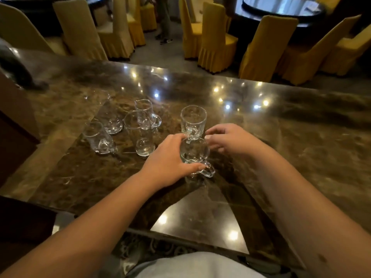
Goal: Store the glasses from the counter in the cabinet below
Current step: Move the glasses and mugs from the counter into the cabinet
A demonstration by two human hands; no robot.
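My left hand (168,157) wrapped the nearest mug (194,152) standing on the bench (281,137), thumb at its handle. My right hand (228,139) hovered beside it, fingers loosely curled, holding nothing.

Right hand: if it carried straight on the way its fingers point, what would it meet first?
Probably the nearest glass, already held by the left hand; the right hand points leftward at its rim, though depth is unclear.

Six clear handled glasses (138,135) stand on the glossy brown marble counter (281,125).
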